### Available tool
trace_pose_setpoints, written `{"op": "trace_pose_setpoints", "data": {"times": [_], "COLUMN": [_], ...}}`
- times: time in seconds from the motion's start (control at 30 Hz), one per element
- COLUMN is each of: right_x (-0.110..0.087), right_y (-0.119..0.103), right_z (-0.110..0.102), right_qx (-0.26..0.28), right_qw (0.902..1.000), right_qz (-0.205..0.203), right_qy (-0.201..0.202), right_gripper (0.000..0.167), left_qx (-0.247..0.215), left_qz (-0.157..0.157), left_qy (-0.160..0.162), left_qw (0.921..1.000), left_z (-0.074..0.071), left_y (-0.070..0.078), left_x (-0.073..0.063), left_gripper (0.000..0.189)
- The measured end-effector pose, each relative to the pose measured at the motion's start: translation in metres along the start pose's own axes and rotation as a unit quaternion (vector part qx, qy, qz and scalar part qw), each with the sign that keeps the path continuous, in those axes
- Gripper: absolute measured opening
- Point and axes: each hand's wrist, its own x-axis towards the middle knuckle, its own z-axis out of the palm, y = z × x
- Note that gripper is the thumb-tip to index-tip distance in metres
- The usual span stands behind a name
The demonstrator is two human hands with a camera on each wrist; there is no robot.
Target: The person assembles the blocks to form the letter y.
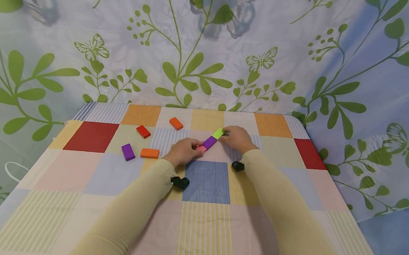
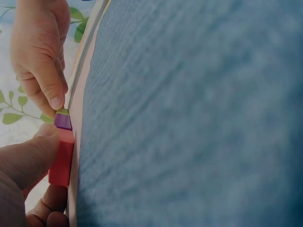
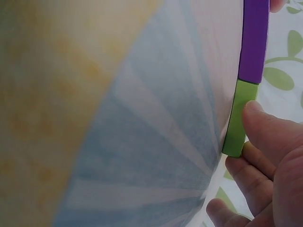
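Three blocks lie end to end in a slanting row on the table: a pink block (image 2: 61,158) nearest me, a purple block (image 1: 209,142) in the middle and a lime green block (image 3: 240,118) at the far end. My left hand (image 1: 184,151) pinches the pink block, thumb along its side and fingers at its near end. At the other end my right hand (image 1: 239,138) pinches the green block between thumb and fingers. In the right wrist view the purple and green blocks meet end to end. The head view has the left fingers covering part of the pink block.
Left of my hands lie an orange block (image 1: 150,153), a second purple block (image 1: 128,152), a red block (image 1: 143,131) and, further back, another orange block (image 1: 176,123). A patchwork cloth (image 1: 205,181) covers the table. Behind it hangs a leaf-patterned curtain (image 1: 119,44).
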Motion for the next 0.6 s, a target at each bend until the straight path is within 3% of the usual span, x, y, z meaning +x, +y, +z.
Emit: {"op": "trace_pose_setpoints", "data": {"times": [0.6], "right_x": [-0.0032], "right_y": [-0.0019], "right_z": [-0.0008], "right_qx": [-0.006], "right_qw": [0.9999], "right_qz": [-0.010], "right_qy": [-0.011], "right_gripper": [0.057], "left_qx": [0.003], "left_qz": [0.004], "left_qy": [-0.001], "left_qw": [1.0000], "left_z": [-0.0011], "left_y": [0.0004], "left_x": [0.0006], "left_gripper": [0.049]}}
